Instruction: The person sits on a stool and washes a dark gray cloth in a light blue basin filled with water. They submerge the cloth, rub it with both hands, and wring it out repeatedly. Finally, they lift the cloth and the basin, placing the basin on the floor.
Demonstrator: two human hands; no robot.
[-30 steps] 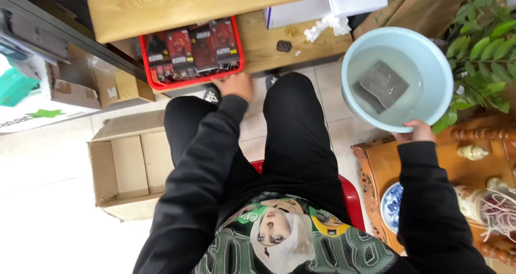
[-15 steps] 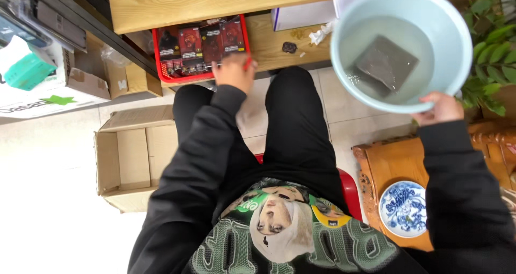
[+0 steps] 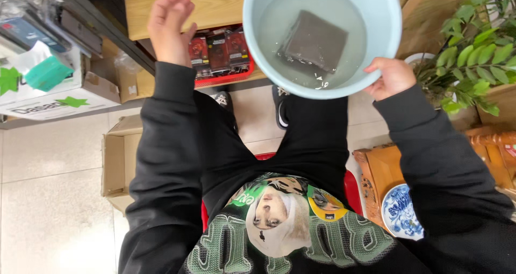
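Two hands are up in front of a seated person in a black sweatshirt (image 3: 177, 161), seen from above. The right hand (image 3: 393, 77) grips the near right rim of a pale blue basin (image 3: 384, 16), fingers curled under the edge, and carries it alone in the air above the knees. The basin holds cloudy water, and a dark grey rectangular block (image 3: 314, 40) lies sunk on its bottom, slightly right of the middle, tilted to the basin's sides. The left hand (image 3: 169, 26) is released and grasps nothing; its fingers are loosely spread, and it hangs just beside the left rim of the basin without touching it, over the near edge of a low wooden bench (image 3: 215, 8). Under that bench's near edge sits a red tray (image 3: 226, 77) of small dark boxes. An open cardboard box (image 3: 118, 161) stands on the tiled floor by the left leg, and a leafy plant (image 3: 473, 53) stands at the right. The step in hand looks like bringing the filled basin in with one hand. The next move probably calls for the free hand to take the left rim, since a one-sided hold could tip the water out.
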